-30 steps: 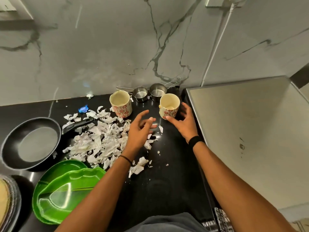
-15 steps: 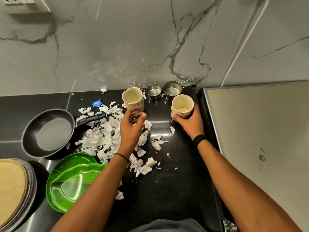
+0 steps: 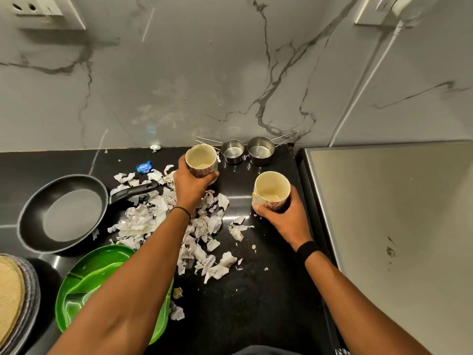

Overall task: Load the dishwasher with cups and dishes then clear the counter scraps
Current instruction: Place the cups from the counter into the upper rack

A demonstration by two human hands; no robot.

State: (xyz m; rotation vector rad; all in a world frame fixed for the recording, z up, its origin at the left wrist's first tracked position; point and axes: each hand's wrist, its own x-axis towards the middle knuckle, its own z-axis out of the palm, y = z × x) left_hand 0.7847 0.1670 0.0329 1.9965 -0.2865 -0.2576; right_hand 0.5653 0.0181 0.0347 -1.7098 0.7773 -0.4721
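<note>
Two cream cups with red flower prints are on the black counter (image 3: 256, 303). My left hand (image 3: 193, 187) grips the far cup (image 3: 201, 158) near the back wall. My right hand (image 3: 284, 219) grips the near cup (image 3: 271, 192) beside the steel appliance top. Both cups are upright and look empty inside. Torn white paper scraps (image 3: 204, 226) lie scattered across the counter under and around my left forearm. A green divided plate (image 3: 84, 283) sits at the front left, partly hidden by my left arm.
A black frying pan (image 3: 64, 213) lies at the left, its handle in the scraps. Two small steel measuring cups (image 3: 245, 151) stand by the marble backsplash. A blue wrapper (image 3: 143, 167) lies behind the scraps. A woven mat stack (image 3: 15, 298) is at the far left. A grey appliance top (image 3: 396, 239) fills the right.
My left hand reached forward and closed round the far cup. My right hand kept its grip on the near cup, which has come nearer to me.
</note>
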